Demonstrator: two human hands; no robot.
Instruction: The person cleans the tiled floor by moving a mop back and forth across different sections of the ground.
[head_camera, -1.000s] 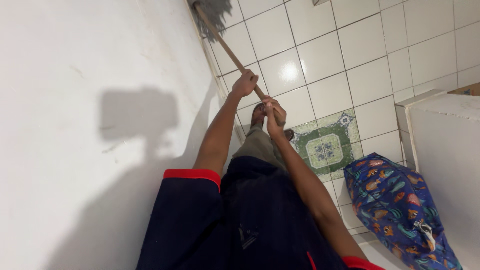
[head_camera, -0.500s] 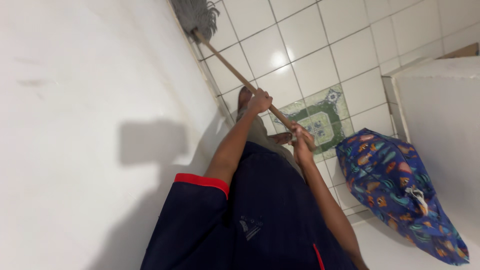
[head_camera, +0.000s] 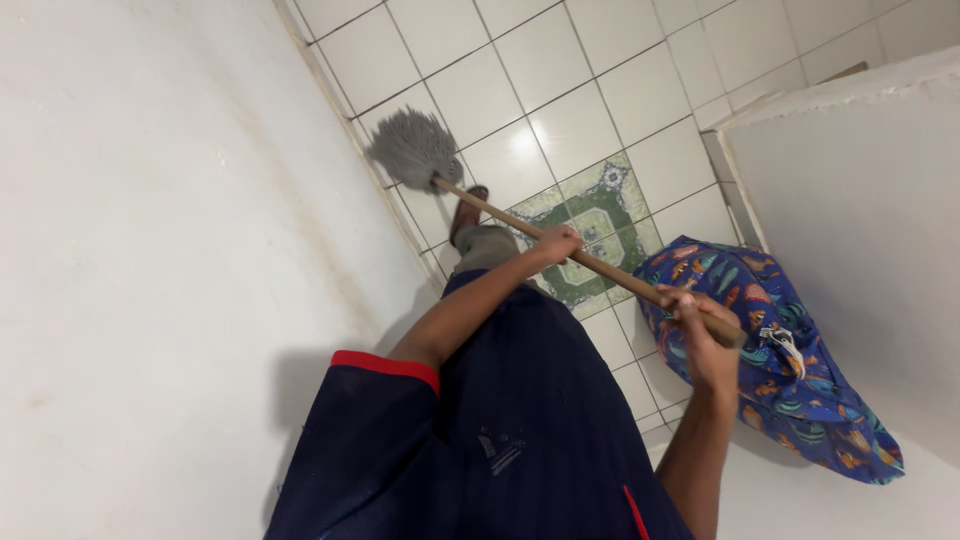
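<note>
Left hand (head_camera: 556, 243) & right hand (head_camera: 706, 335) both clenched on wooden mop handle (head_camera: 610, 271); grey mop head (head_camera: 413, 148) beyond left, patterned bag (head_camera: 790, 370) just beside right.

The person wears a dark navy short-sleeved shirt (head_camera: 520, 420) with faint vertical pinstripes. A red band (head_camera: 385, 366) edges the left sleeve, and a thin red line runs down the side seam below it. Greyish trousers (head_camera: 487, 247) and a brown sandal (head_camera: 466, 212) show beyond the shirt's hem.
</note>
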